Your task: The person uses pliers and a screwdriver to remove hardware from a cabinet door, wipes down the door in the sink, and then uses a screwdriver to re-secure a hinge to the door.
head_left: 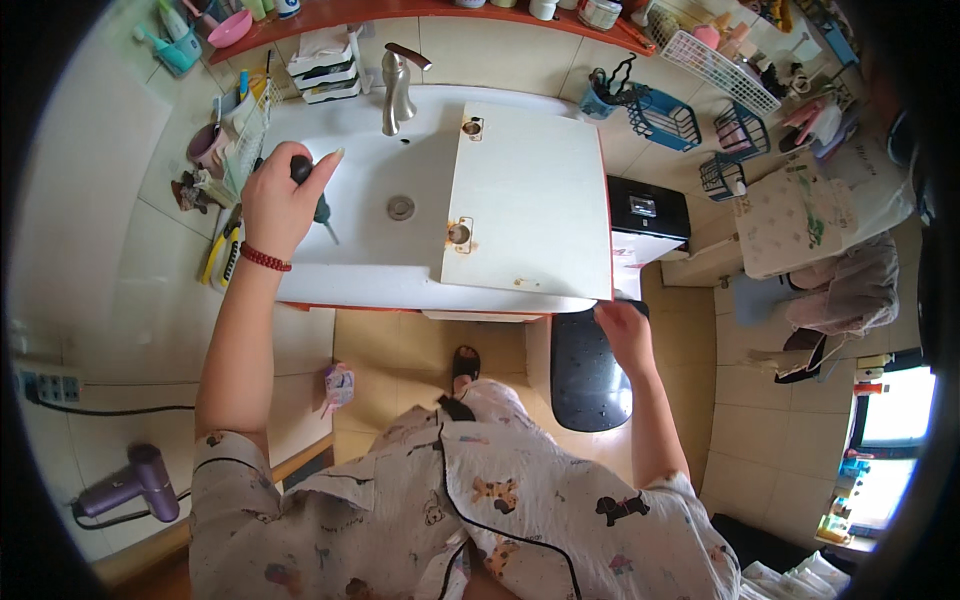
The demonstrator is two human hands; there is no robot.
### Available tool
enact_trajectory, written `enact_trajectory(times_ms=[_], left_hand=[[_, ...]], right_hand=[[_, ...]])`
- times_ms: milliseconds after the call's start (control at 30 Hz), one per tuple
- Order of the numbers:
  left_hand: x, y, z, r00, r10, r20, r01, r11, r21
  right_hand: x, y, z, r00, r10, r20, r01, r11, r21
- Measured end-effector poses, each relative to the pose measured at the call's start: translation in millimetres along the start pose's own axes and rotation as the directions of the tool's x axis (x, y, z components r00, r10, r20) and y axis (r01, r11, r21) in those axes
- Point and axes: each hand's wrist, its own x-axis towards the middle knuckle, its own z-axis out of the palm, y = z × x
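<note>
My left hand (280,195), with a red bead bracelet at its wrist, is over the left side of the white sink (370,160). Its fingers are wrapped round a screwdriver (322,210); the dark rounded handle end shows by the thumb, and the metal shaft points down toward the basin. Across the right part of the sink lies a white cabinet door (535,205) with red edges. Two rusty hinge cup holes (459,234) sit along its left side. My right hand (624,332) is closed at the door's near right corner; its fingertips are partly hidden.
A metal faucet (398,95) stands behind the basin. Yellow-handled pliers (222,250) lie on the sink's left edge. Below the door's right side is a black-lidded bin (592,375). A red shelf (400,12) runs along the back wall, with baskets (665,118) at right.
</note>
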Motion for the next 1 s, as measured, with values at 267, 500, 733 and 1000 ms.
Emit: enact_trajectory(times_ms=[267, 500, 733, 1000], left_hand=[[61.6, -0.7, 49.5, 0.908, -0.220, 0.356, 0.341, 0.883, -0.323], [79.6, -34.7, 94.1, 0.971, 0.014, 0.237, 0.061, 0.950, -0.306], [76.5, -68.4, 105.6, 0.909, -0.138, 0.394, 0.303, 0.868, -0.395], [74.5, -95.4, 95.7, 0.797, -0.255, 0.548, 0.567, 0.630, -0.531]], right_hand=[[111.9, -79.1, 114.5, 0.905, -0.411, 0.107, 0.420, 0.904, -0.082], [110.5, -138.9, 188.8, 0.967, -0.005, 0.254, 0.169, 0.757, -0.631], [95.3, -112.1, 190.4, 0.981, -0.088, 0.171, 0.176, 0.774, -0.609], [77.0, -114.7, 184.4, 0.966, -0.091, 0.240, 0.223, 0.760, -0.610]])
